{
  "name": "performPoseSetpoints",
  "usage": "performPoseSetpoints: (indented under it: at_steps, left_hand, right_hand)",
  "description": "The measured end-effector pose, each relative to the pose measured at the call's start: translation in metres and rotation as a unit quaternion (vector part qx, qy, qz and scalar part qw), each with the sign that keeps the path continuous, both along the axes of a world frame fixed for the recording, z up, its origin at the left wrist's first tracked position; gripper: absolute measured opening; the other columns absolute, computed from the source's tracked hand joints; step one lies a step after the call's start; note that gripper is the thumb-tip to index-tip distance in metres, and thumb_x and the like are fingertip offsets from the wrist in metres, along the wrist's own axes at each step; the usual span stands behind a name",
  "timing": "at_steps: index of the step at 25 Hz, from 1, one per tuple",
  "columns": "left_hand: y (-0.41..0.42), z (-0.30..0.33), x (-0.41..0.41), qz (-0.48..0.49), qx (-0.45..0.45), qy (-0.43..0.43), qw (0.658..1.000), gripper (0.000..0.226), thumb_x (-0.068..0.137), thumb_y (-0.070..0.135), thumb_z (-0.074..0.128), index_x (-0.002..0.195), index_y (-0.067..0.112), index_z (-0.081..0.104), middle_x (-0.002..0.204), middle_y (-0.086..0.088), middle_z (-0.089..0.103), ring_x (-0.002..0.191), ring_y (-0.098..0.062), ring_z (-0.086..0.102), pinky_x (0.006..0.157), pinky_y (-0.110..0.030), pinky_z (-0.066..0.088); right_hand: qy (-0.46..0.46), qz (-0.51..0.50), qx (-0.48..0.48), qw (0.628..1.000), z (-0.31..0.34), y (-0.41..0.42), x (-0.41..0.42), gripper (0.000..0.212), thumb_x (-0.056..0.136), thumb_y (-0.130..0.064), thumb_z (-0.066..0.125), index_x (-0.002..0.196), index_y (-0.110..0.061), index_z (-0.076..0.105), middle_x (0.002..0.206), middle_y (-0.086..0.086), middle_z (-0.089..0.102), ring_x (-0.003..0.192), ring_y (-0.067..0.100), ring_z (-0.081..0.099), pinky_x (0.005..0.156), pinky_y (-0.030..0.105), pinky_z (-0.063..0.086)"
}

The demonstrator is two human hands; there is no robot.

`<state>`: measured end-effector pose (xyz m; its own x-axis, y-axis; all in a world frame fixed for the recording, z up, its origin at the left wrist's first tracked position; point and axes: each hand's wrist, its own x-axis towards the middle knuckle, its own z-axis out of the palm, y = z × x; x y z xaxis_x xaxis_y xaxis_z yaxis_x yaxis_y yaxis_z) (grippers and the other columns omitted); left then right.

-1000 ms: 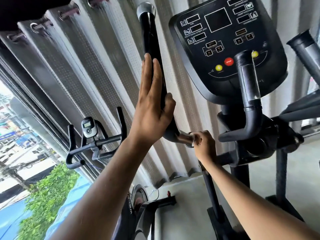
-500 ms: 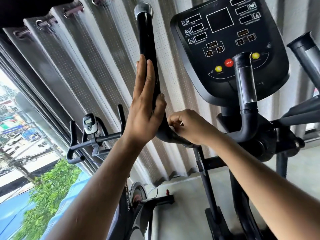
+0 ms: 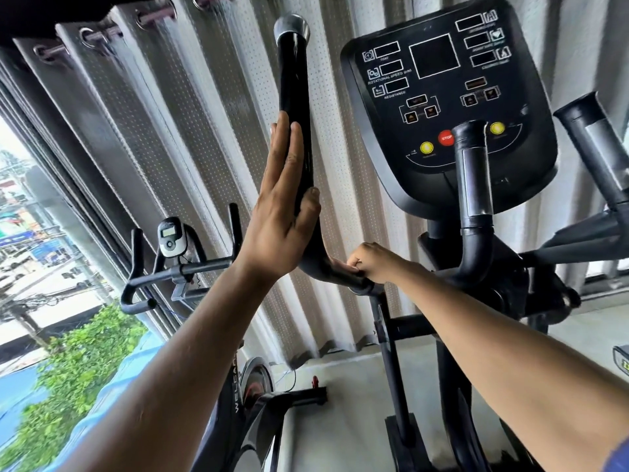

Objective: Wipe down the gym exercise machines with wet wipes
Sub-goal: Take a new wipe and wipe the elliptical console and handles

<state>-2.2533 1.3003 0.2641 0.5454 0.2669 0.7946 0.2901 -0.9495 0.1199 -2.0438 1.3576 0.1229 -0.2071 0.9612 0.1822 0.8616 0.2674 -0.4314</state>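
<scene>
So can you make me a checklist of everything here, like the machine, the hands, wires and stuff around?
Surface: grey floor, bare where it shows.
Job's things: black handlebar of the machine, upright; console with dark screens, a red stop button and two yellow ones. No wipe seen for sure.
Clutter: nothing seen.
Grips: left hand flat against the handlebar, fingers straight, thumb round the far side; right hand curled round the handlebar's lower bend.
Cables: thin wire on the floor by the bike.
Surroundings: curtain behind, window at left with greenery outside.
</scene>
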Motion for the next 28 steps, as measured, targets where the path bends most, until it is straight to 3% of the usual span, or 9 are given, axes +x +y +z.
performPoseSetpoints:
  at_steps: [7,12,13,16,19,21,23,26,28]
  left_hand:
    - [0.001,-0.002,0.002,-0.021,-0.001,-0.013,1.0,0.067,0.104,0.02,0.039,0.157,-0.015,0.016,0.168,-0.033,0.002,0.159,-0.042,-0.001,0.131,-0.047,0.006]
    - [0.002,-0.003,0.0,-0.022,-0.002,-0.017,1.0,0.066,0.105,0.02,0.038,0.159,-0.012,0.015,0.169,-0.03,0.001,0.16,-0.035,-0.003,0.13,-0.039,0.004]
    - [0.002,-0.004,0.0,-0.025,-0.002,-0.018,1.0,0.066,0.105,0.02,0.038,0.159,-0.012,0.015,0.169,-0.03,0.001,0.161,-0.034,-0.003,0.13,-0.038,0.004]
    - [0.004,-0.005,-0.001,-0.03,-0.003,-0.023,0.999,0.067,0.105,0.021,0.039,0.159,-0.01,0.016,0.17,-0.029,0.001,0.161,-0.029,-0.003,0.13,-0.036,0.004]
    - [0.004,-0.004,0.0,-0.032,-0.004,-0.026,0.999,0.067,0.105,0.022,0.039,0.159,-0.01,0.016,0.17,-0.028,0.001,0.161,-0.032,-0.003,0.13,-0.039,0.004]
    - [0.005,-0.005,0.0,-0.035,-0.004,-0.027,0.999,0.067,0.106,0.023,0.039,0.159,-0.01,0.016,0.17,-0.028,0.001,0.161,-0.034,-0.003,0.13,-0.041,0.004]
    - [0.006,-0.005,0.0,-0.034,-0.005,-0.027,0.999,0.067,0.106,0.024,0.039,0.159,-0.01,0.016,0.17,-0.028,0.001,0.161,-0.034,-0.002,0.13,-0.042,0.005]
    - [0.007,-0.006,0.0,-0.033,-0.005,-0.027,0.999,0.067,0.106,0.023,0.039,0.16,-0.008,0.016,0.17,-0.027,0.001,0.161,-0.034,-0.002,0.13,-0.042,0.005]
    - [0.006,-0.005,0.0,-0.03,-0.005,-0.026,0.999,0.067,0.105,0.022,0.039,0.16,-0.009,0.017,0.17,-0.028,0.002,0.161,-0.034,-0.002,0.131,-0.043,0.005]
  right_hand:
    - [0.021,0.102,-0.054,0.993,0.098,-0.054,-0.035,0.043,0.084,0.005,0.051,0.051,-0.021,0.042,0.048,-0.012,0.036,0.048,0.006,0.03,0.051,0.023,0.026]
    - [0.11,0.143,-0.045,0.982,0.131,-0.076,-0.048,0.008,0.087,0.006,0.052,0.08,0.009,0.054,0.068,0.008,0.043,0.063,0.018,0.04,0.058,0.033,0.031]
    - [0.141,0.152,-0.047,0.977,0.129,-0.078,-0.046,0.013,0.089,0.006,0.052,0.076,0.006,0.055,0.065,0.005,0.043,0.061,0.016,0.04,0.057,0.031,0.031]
    - [0.195,0.129,-0.011,0.972,0.098,-0.076,-0.035,0.048,0.094,0.004,0.054,0.058,-0.028,0.056,0.053,-0.015,0.051,0.051,0.001,0.042,0.054,0.017,0.031]
    - [0.261,-0.013,0.061,0.963,0.017,-0.059,-0.024,0.026,0.093,-0.011,0.067,0.075,-0.03,0.07,0.069,-0.016,0.069,0.061,-0.003,0.058,0.062,0.02,0.042]
    - [0.382,-0.183,0.103,0.9,-0.041,-0.047,-0.027,0.015,0.089,-0.01,0.075,0.088,-0.025,0.072,0.086,-0.008,0.074,0.071,0.006,0.067,0.065,0.03,0.052]
    - [0.548,-0.302,0.103,0.774,-0.079,-0.038,-0.043,0.019,0.089,0.001,0.073,0.099,-0.015,0.068,0.1,0.004,0.073,0.081,0.021,0.073,0.065,0.033,0.061]
    - [0.743,-0.335,0.076,0.575,-0.091,-0.023,-0.069,0.024,0.084,0.014,0.071,0.097,-0.006,0.068,0.103,0.016,0.073,0.095,0.031,0.073,0.064,0.025,0.061]
    - [0.781,-0.352,0.073,0.51,-0.084,-0.018,-0.08,0.026,0.082,0.017,0.07,0.099,-0.003,0.07,0.103,0.016,0.074,0.093,0.028,0.072,0.064,0.022,0.06]
